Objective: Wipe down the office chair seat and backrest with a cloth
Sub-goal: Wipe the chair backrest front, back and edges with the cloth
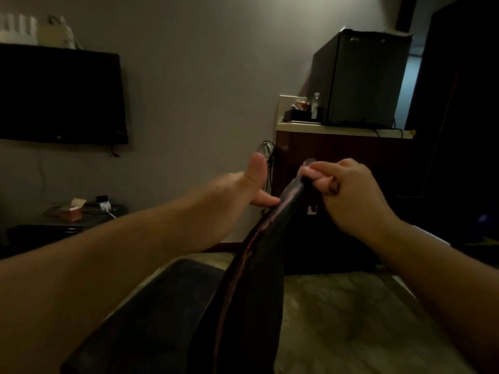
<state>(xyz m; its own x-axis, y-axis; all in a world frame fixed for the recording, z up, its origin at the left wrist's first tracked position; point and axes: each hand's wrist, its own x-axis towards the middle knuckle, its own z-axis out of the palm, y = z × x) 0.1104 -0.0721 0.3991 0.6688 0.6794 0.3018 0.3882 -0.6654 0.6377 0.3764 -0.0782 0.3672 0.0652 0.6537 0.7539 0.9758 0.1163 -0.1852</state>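
My right hand [348, 193] pinches the top corner of a dark cloth [251, 292] that has a reddish hem; the cloth hangs down from it toward the bottom of the view. My left hand [237, 193] is open with the thumb up, and its fingertips touch the cloth's left edge just below the pinched corner. A dark padded chair part [145, 319], seat or backrest I cannot tell, lies low at the left, partly covered by my left forearm and the cloth.
A black TV [59, 95] hangs on the left wall above a low table [54, 222] with small boxes and a charger. At right a counter [343, 130] carries a mini fridge [361, 76] and a bottle [315, 105]. A dark wardrobe [459, 103] fills the right edge.
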